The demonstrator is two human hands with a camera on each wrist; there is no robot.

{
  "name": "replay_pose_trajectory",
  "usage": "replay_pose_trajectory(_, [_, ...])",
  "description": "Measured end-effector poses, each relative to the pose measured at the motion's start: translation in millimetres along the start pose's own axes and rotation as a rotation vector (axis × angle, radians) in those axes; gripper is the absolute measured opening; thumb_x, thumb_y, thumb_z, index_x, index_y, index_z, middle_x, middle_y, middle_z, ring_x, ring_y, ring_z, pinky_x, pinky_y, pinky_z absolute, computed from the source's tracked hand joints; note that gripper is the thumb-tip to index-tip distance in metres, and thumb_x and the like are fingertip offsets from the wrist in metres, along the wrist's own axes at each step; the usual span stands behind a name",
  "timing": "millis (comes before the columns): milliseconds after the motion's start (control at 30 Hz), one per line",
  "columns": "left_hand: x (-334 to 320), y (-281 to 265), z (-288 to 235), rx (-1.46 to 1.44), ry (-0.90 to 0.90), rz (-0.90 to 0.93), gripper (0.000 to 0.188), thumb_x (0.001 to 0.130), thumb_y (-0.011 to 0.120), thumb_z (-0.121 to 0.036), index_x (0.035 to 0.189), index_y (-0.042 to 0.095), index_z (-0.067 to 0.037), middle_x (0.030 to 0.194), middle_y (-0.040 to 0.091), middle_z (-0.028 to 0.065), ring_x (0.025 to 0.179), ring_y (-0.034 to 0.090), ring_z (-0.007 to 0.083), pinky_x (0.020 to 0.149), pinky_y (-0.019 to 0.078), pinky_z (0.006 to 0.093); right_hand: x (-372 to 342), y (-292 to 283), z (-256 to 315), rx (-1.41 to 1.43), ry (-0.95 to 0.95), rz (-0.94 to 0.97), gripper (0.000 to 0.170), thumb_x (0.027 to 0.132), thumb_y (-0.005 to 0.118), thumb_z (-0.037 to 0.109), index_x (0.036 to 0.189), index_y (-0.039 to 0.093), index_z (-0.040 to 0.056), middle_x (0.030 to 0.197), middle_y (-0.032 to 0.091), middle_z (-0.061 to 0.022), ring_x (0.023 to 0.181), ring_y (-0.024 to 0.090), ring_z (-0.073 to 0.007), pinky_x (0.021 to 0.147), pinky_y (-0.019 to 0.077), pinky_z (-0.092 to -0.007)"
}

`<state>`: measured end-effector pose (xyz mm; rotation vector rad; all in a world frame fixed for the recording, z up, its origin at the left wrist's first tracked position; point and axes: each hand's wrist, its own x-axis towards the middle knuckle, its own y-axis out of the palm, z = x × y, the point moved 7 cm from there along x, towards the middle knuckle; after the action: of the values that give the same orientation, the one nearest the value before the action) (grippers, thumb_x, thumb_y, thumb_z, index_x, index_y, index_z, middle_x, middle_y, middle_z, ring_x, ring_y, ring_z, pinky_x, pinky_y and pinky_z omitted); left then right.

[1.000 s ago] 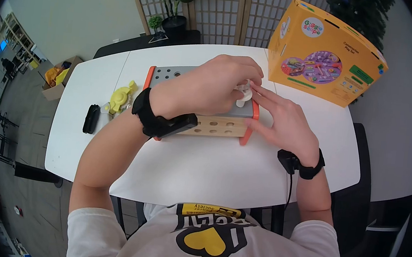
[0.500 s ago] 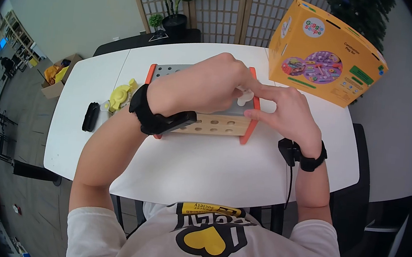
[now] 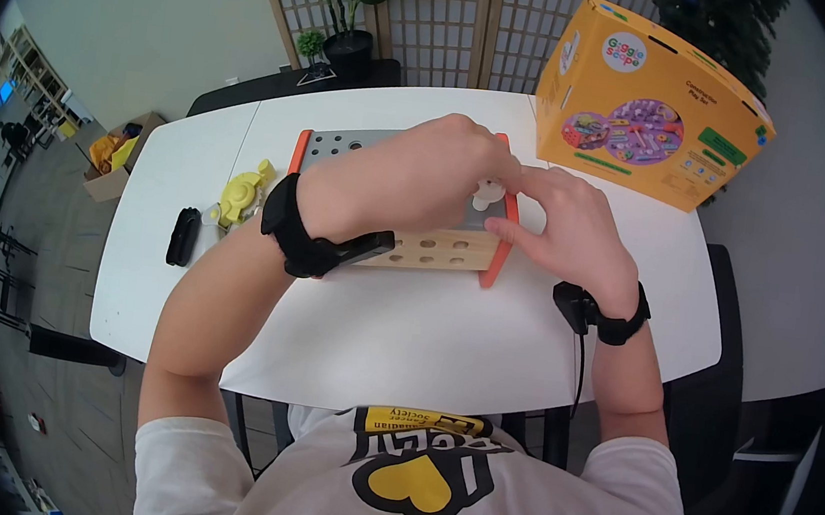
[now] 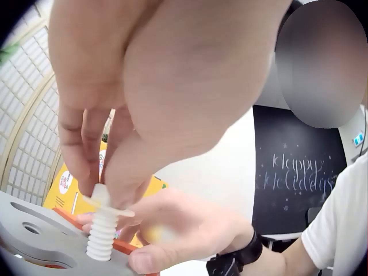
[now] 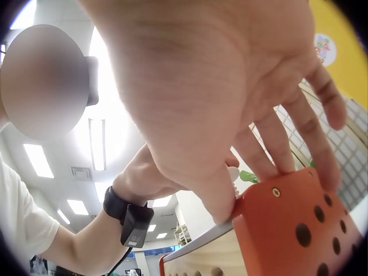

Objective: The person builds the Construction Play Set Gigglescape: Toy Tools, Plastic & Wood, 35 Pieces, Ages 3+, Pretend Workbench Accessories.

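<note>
A white plastic bolt (image 4: 100, 236) with coarse thread stands upright in the grey top of a toy workbench (image 4: 23, 241). Around its upper end sits a white wing nut (image 3: 486, 200), which my left hand (image 3: 442, 165) pinches from above between thumb and fingertips. My right hand (image 3: 577, 220) rests at the bench's right end. Its thumb lies along the near corner, and its straight fingers (image 5: 310, 126) touch the top of the orange-red side panel (image 5: 282, 224). Part of the bench top is hidden under my left forearm in the head view.
Left of the bench lie a yellow plastic toy piece (image 3: 240, 194) and a black case (image 3: 183, 236). A big yellow play-set box (image 3: 655, 107) stands at the back right of the white table (image 3: 404, 337). A cable hangs from the right wrist camera.
My right hand has shifted its fingers off the wing nut area toward the panel's far part, and its thumb has come up onto the near corner. My left hand still pinches the wing nut.
</note>
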<state>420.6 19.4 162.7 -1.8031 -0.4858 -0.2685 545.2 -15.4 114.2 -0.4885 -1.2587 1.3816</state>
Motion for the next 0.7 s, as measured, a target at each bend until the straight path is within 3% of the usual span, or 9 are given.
replay_pose_trajectory(67, [3, -7, -7, -0.035, 0.011, -0.037, 0.02, 0.083, 0.074, -0.006, 0.102, 0.073, -0.001, 0.089, 0.069, 0.0162, 0.083, 0.067, 0.035, 0.074, 0.0541, 0.0437, 0, -1, -1, -0.001, -0.082, -0.076, 0.042, 0.081, 0.079, 0.032, 0.112, 0.071, 0.0043, 0.106, 0.071, -0.0134, 0.096, 0.069, -0.0345, 0.084, 0.0546, -0.0408])
replay_pose_trajectory(133, [3, -12, -6, 0.021, -0.09, -0.016, 0.018, 0.084, 0.074, -0.01, 0.1, 0.074, -0.001, 0.087, 0.068, 0.0155, 0.081, 0.067, 0.0347, 0.073, 0.0538, 0.0432, -1, -3, 0, -0.014, -0.192, -0.164, 0.037, 0.082, 0.078, 0.026, 0.11, 0.071, 0.0038, 0.11, 0.068, -0.0131, 0.098, 0.067, -0.034, 0.086, 0.0536, -0.0408])
replay_pose_trajectory(267, [-1, -5, 1, 0.125, -0.248, 0.054, 0.015, 0.088, 0.073, -0.014, 0.096, 0.075, -0.001, 0.085, 0.067, 0.0145, 0.076, 0.066, 0.0339, 0.07, 0.0533, 0.0421, 5, 4, -13, 0.182, -0.168, -0.145, 0.022, 0.086, 0.07, 0.014, 0.104, 0.069, 0.0022, 0.111, 0.066, -0.0127, 0.098, 0.066, -0.033, 0.086, 0.0532, -0.0409])
replay_pose_trajectory(467, [2, 2, 4, 0.119, -0.233, 0.064, 0.016, 0.087, 0.073, -0.015, 0.095, 0.075, -0.001, 0.086, 0.068, 0.0148, 0.079, 0.067, 0.0335, 0.071, 0.0535, 0.0421, 4, 17, -14, 0.197, -0.137, -0.294, 0.013, 0.087, 0.064, 0.002, 0.099, 0.067, 0.0001, 0.104, 0.067, -0.0122, 0.087, 0.067, -0.0336, 0.077, 0.0555, -0.0393])
replay_pose_trajectory(567, [0, 0, 0, 0.022, -0.027, 0.028, 0.018, 0.086, 0.073, -0.015, 0.098, 0.075, -0.001, 0.087, 0.068, 0.015, 0.086, 0.067, 0.0338, 0.076, 0.0535, 0.0428, 3, 19, -12, 0.19, -0.134, -0.379, 0.012, 0.087, 0.063, 0.0, 0.098, 0.066, -0.0009, 0.1, 0.067, -0.012, 0.083, 0.068, -0.0334, 0.073, 0.0557, -0.0388])
replay_pose_trajectory(700, [2, -10, -3, 0.011, -0.121, -0.001, 0.019, 0.083, 0.075, -0.01, 0.099, 0.074, -0.002, 0.091, 0.069, 0.0151, 0.092, 0.067, 0.0341, 0.08, 0.0536, 0.0424, 7, 18, -13, 0.217, -0.131, -0.426, 0.011, 0.088, 0.063, -0.001, 0.098, 0.066, -0.0017, 0.096, 0.068, -0.013, 0.083, 0.068, -0.033, 0.074, 0.0553, -0.0379])
